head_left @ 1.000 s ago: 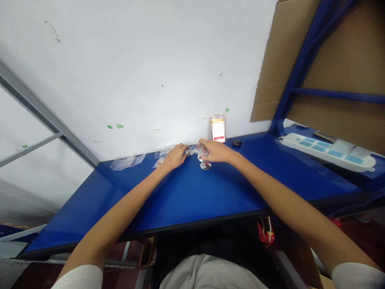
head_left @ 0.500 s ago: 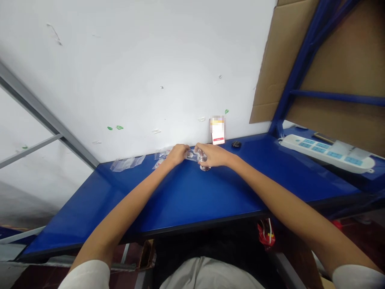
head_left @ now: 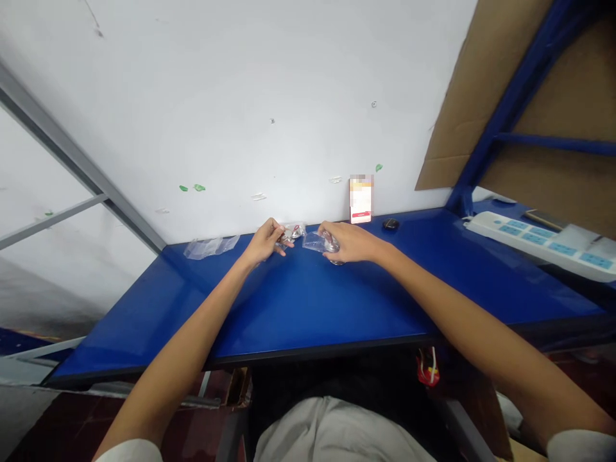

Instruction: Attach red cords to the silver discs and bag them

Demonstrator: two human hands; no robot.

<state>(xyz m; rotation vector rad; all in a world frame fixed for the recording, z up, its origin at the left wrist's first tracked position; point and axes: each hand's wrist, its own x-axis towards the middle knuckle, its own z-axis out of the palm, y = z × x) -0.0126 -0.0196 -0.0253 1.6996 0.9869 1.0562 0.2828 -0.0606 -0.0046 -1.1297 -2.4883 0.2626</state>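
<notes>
My right hand (head_left: 350, 242) is closed around a clear plastic bag (head_left: 314, 241) with something shiny and metallic inside. The bag's flat end sticks out to the left of the fingers, low over the blue table. To its left, my left hand (head_left: 264, 245) has its fingers apart. Its fingertips are at a small clear packet (head_left: 294, 231) with silvery and red contents near the wall. Whether they touch the packet is not clear, and the exact kind of contents cannot be made out.
Flat clear plastic bags (head_left: 210, 247) lie at the table's left back. A phone (head_left: 360, 200) leans upright against the white wall, with a small black object (head_left: 391, 224) beside it. A white power strip (head_left: 541, 244) lies at the right. The blue table (head_left: 308, 308) ends in a dark front edge.
My left hand has let go of the bag in my right hand and moved left to the small packet, its fingers spreading. The view has shifted slightly.
</notes>
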